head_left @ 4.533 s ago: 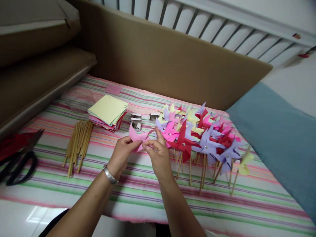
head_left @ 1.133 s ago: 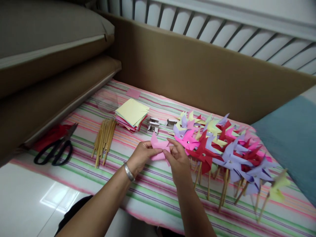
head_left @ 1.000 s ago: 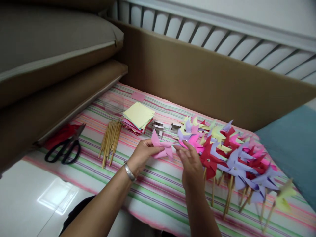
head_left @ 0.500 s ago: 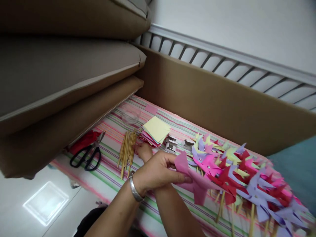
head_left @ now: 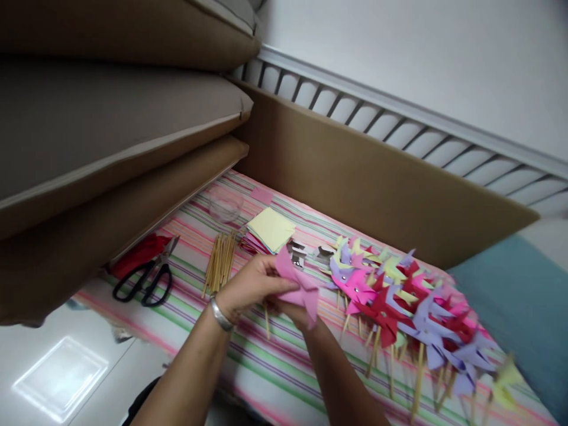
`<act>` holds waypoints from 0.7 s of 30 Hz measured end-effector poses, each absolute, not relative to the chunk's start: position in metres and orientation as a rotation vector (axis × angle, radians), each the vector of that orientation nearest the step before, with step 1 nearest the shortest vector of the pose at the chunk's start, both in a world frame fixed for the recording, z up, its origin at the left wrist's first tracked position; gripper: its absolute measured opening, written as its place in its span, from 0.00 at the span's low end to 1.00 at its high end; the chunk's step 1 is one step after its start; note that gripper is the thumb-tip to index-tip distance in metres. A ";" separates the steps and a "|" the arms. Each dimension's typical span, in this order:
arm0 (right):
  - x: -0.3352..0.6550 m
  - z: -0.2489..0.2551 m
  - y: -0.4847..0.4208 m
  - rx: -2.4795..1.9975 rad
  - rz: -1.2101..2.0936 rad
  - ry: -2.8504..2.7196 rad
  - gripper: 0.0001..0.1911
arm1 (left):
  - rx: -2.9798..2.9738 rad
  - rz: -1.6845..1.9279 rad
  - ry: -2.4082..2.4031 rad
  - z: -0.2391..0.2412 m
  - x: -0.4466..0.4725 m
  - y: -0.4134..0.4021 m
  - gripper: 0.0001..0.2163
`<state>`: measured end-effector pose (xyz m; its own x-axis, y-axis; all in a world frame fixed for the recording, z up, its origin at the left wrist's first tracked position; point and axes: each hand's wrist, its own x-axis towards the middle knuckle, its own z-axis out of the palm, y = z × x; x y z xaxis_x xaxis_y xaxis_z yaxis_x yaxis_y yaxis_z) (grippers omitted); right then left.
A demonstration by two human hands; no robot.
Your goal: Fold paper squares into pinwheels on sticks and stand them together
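My left hand (head_left: pixel 246 288) pinches a folded pink paper pinwheel (head_left: pixel 298 286) at its middle, above the striped cloth (head_left: pixel 275 370). Tucked under and behind the pinwheel, my right hand (head_left: pixel 296 318) is mostly hidden by the paper. It holds a thin wooden stick (head_left: pixel 267 323) that points down towards the cloth. A metal bangle sits on my left wrist. Just to the right lies a pile of finished pinwheels (head_left: pixel 399 296) on sticks, in pink, red, purple and yellow.
A bundle of wooden sticks (head_left: pixel 219 269), a stack of paper squares (head_left: pixel 270 229), small metal pieces (head_left: pixel 298 254) and a clear bowl (head_left: pixel 224 204) lie behind my hands. Black scissors (head_left: pixel 146 281) rest on red paper at the left. Brown cushions (head_left: pixel 110 118), a cardboard panel (head_left: pixel 377 177) and a blue cushion (head_left: pixel 523 307) surround the cloth.
My right hand let go of the pinwheel, reached left to the stick bundle and came back under the pinwheel with a stick. The left hand kept the pinwheel. The view swung left and up.
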<state>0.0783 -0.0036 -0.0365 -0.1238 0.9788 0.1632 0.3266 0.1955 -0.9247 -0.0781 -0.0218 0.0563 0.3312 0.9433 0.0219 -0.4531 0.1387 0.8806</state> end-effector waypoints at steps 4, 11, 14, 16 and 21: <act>0.129 -0.027 -0.012 -1.705 1.012 -1.891 0.12 | 0.804 1.340 0.719 0.039 -0.076 -0.006 0.07; 0.124 -0.020 -0.010 -2.032 0.782 -1.929 0.06 | 0.615 1.422 0.662 0.026 -0.064 0.007 0.09; 0.113 -0.029 0.000 -2.014 0.819 -1.857 0.03 | 0.663 1.365 0.665 0.022 -0.056 0.007 0.07; 0.120 -0.030 0.005 -1.939 0.922 -1.794 0.03 | 0.742 1.268 0.671 0.020 -0.047 0.006 0.07; 0.159 -0.012 0.000 -1.656 1.175 -1.520 0.11 | 1.014 0.904 0.688 0.018 -0.018 0.001 0.08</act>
